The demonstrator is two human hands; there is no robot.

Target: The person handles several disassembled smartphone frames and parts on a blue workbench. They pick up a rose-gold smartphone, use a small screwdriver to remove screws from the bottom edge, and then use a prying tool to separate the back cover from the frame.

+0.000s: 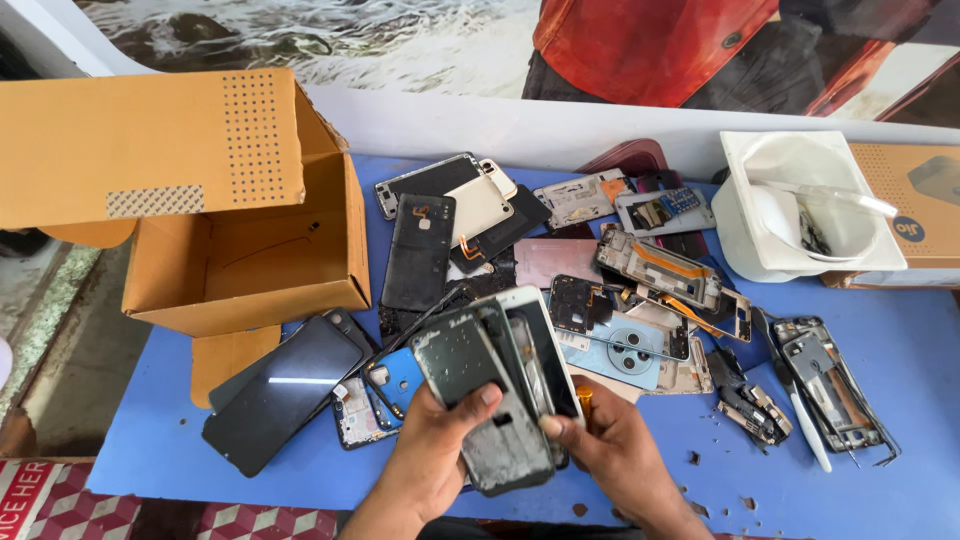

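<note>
I have both hands low at the near edge of the blue desk (880, 400), working one stack of phone parts. My left hand (437, 440) is closed on the phone frame (480, 395), thumb across its grey, scuffed face and fingers curled behind. My right hand (610, 450) grips the same stack from the other side, thumb pressed on the lower edge, with a white-edged phone (545, 345) fanned out behind the frame. So the frame sits tilted between both hands, just above the desk and touching nothing else that I can make out.

As for progress, I judge the work to be partway. Many phones already lie stripped: bare boards, back covers and a light blue cover (625, 352) with round camera holes are spread over the middle of the desk. The stack in my hands looks still joined, so it seems yet to be parted. Small broken bits dot the desk near my right wrist.

Around me: an open cardboard box (240, 250) stands at the left, with a dark glass screen (285, 392) lying flat in front of it. A white tub (800, 205) with a tool resting in it sits at the far right, and a stripped metal frame (830, 385) lies below it. The loose pile crowds close behind my hands, leaving little bare desk to set anything down.
</note>
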